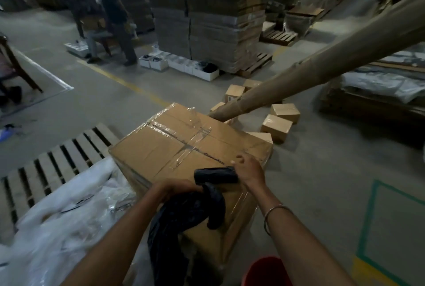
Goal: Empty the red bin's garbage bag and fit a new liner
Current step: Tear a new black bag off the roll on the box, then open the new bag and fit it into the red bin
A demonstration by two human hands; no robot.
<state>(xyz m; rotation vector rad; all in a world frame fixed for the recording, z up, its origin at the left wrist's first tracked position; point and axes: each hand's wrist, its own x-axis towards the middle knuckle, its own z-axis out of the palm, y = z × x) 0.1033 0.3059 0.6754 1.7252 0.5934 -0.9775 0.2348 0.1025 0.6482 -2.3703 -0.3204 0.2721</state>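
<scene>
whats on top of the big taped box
Clear tape crosses the box; over its near edge the right hand grips a black liner roll, the left hand its loose end. The patch under them is hidden.

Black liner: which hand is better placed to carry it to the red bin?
Left, probably: the left hand grips the loose black liner, while the right hand holds the roll on the carton. The red bin sits close below.

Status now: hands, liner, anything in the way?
Right hand grips bag roll. Left hand holds unrolled liner. Red bin at bottom edge, mostly cut off. Taped box right in front.
</scene>
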